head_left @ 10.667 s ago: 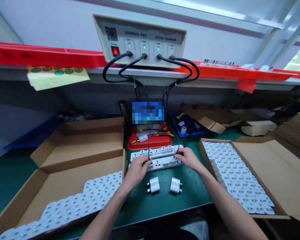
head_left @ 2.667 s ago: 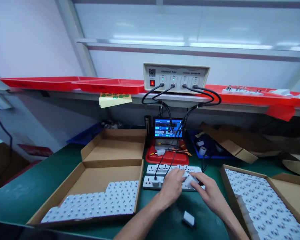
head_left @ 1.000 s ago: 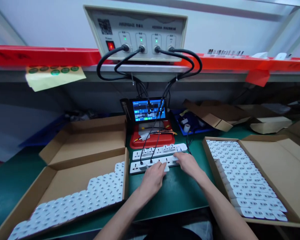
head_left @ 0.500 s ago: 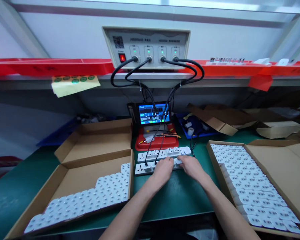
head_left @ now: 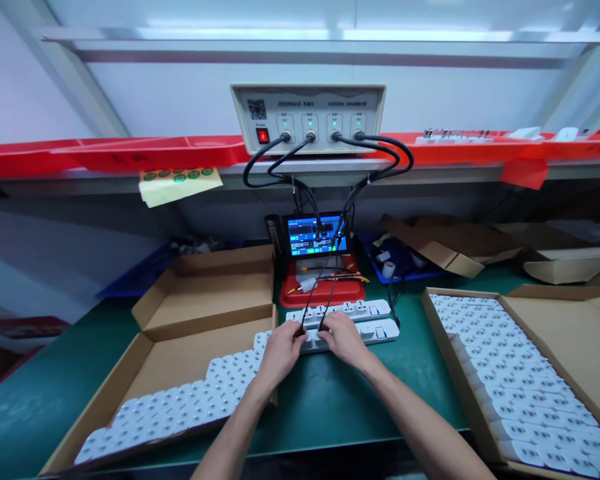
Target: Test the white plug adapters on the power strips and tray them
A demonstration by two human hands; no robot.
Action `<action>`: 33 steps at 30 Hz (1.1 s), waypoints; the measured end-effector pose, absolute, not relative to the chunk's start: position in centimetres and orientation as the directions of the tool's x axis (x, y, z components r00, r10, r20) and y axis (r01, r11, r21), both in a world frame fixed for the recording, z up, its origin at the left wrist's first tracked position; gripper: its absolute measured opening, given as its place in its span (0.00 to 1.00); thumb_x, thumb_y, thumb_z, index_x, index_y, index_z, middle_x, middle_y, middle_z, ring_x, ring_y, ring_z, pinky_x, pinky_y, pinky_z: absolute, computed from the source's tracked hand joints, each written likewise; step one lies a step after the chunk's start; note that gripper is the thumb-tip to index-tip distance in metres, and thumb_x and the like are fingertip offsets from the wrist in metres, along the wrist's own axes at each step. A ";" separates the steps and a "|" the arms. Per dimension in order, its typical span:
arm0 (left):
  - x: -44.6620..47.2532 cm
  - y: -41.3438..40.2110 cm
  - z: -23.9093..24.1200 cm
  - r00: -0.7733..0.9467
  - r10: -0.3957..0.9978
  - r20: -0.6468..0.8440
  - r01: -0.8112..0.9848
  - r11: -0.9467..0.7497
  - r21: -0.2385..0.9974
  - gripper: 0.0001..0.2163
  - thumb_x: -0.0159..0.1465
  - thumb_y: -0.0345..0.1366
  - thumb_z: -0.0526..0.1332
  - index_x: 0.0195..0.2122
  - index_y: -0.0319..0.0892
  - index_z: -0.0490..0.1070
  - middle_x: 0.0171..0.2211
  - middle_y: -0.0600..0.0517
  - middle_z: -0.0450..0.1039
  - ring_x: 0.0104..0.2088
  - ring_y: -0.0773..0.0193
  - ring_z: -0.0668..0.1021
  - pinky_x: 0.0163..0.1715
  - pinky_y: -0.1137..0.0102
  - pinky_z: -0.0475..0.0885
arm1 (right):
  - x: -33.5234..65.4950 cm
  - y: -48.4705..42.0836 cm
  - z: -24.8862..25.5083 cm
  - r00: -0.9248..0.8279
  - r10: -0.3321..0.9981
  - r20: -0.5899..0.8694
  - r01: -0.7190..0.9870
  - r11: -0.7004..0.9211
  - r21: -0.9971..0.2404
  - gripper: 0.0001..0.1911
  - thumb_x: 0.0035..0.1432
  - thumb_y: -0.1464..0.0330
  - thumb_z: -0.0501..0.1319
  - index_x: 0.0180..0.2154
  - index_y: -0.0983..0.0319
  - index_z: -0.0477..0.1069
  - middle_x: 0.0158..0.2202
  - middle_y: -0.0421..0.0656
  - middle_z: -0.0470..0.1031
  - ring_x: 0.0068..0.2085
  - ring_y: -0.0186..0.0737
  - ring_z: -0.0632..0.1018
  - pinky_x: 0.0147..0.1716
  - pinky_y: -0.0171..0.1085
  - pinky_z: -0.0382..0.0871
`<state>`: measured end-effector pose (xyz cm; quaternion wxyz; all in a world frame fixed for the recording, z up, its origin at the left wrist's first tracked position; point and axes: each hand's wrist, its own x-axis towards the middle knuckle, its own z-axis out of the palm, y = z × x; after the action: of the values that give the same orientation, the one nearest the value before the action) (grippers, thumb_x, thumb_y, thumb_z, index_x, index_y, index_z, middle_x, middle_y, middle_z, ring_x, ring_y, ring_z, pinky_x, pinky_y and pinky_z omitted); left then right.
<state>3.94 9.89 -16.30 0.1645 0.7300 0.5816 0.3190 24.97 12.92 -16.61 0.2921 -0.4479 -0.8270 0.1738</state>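
Two white power strips lie one behind the other, the front strip [head_left: 371, 331] and the rear strip [head_left: 380, 307]. At the left half of the front strip, my left hand [head_left: 281, 352] pinches a thin black cable [head_left: 310, 293] low at its end. Close beside it, my right hand [head_left: 346, 339] is closed on the end of a second black cable [head_left: 333, 287]. My fingers cover both cable ends, and I cannot tell how far these sit in the white adapters on the front strip. Both hands touch or hover just above this strip.
An open carton [head_left: 143, 360] of white adapters stands left, another carton [head_left: 463, 373] right. Behind the strips are a red tray [head_left: 353, 290] with cable leads and a lit screen [head_left: 305, 237]. Above, a tester box [head_left: 320, 120] with thick black cables sits on a shelf.
Both hands have moved left along the front strip, from the adapters at its middle and right to the two black cable ends. The view has shifted slightly.
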 end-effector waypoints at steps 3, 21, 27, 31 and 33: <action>3.6 10.4 -16.2 0.182 0.955 0.233 0.743 -0.289 0.604 0.05 0.67 0.31 0.61 0.34 0.44 0.75 0.36 0.49 0.80 0.39 0.56 0.79 0.42 0.65 0.70 | 26.6 13.4 -16.2 -0.315 0.856 0.411 0.526 0.517 -0.675 0.04 0.68 0.71 0.68 0.37 0.60 0.77 0.36 0.42 0.81 0.40 0.43 0.78 0.44 0.39 0.68; 15.3 13.4 -15.5 0.322 0.932 0.165 0.611 -0.338 0.716 0.08 0.70 0.31 0.62 0.35 0.42 0.81 0.34 0.49 0.83 0.36 0.57 0.80 0.40 0.66 0.66 | 38.2 13.0 -16.3 -0.234 0.949 0.212 0.623 0.313 -0.717 0.08 0.65 0.66 0.64 0.33 0.59 0.80 0.32 0.40 0.83 0.34 0.42 0.78 0.36 0.37 0.62; 15.6 13.5 -15.4 0.347 0.926 0.149 0.693 -0.361 0.624 0.08 0.71 0.29 0.62 0.35 0.43 0.79 0.35 0.48 0.83 0.38 0.56 0.80 0.41 0.67 0.66 | 38.2 12.7 -16.5 -0.240 0.941 0.238 0.641 0.338 -0.689 0.08 0.67 0.68 0.63 0.33 0.58 0.79 0.33 0.40 0.82 0.35 0.42 0.78 0.36 0.36 0.62; 15.9 13.1 -15.8 0.403 0.900 0.167 0.755 -0.430 0.496 0.08 0.72 0.29 0.61 0.38 0.42 0.78 0.39 0.46 0.81 0.40 0.55 0.80 0.43 0.65 0.69 | 38.1 12.8 -16.9 -0.246 0.935 0.254 0.633 0.354 -0.689 0.08 0.67 0.68 0.63 0.34 0.58 0.78 0.33 0.40 0.82 0.35 0.42 0.78 0.37 0.36 0.63; 16.1 13.0 -15.9 0.416 0.893 0.173 0.771 -0.447 0.454 0.07 0.73 0.28 0.61 0.39 0.41 0.78 0.40 0.45 0.81 0.42 0.54 0.81 0.44 0.64 0.70 | 38.2 12.9 -17.0 -0.247 0.935 0.255 0.617 0.355 -0.703 0.07 0.67 0.67 0.63 0.35 0.58 0.79 0.33 0.41 0.82 0.35 0.42 0.78 0.38 0.36 0.63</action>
<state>16.09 12.96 -15.93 0.1539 0.8273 0.5026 0.1982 38.17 12.94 -17.03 0.3332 -0.5154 -0.7525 0.2388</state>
